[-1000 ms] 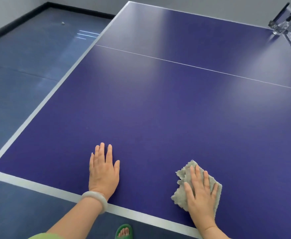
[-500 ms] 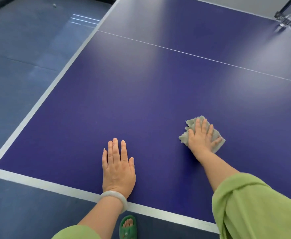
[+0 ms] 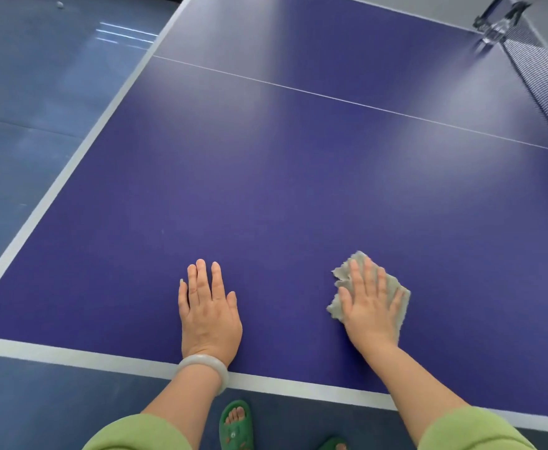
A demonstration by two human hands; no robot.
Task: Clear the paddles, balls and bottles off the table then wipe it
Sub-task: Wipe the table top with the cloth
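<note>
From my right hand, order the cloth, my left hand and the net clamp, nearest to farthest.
1. cloth: directly under the right hand, pressed on the table.
2. left hand: flat on the table, to the left.
3. net clamp: far right edge.

The dark blue, white-edged table-tennis table [image 3: 266, 190] lay bare across its near half, with a thin white centre line running toward the net. A crumpled grey terry cloth [image 3: 340, 274] lay flat on the surface near the table's near edge, pressed under the right hand [image 3: 368, 306] with its fingers spread straight. A small pale ball [image 3: 60, 4] rested on the floor, well apart from the table's left side.
</note>
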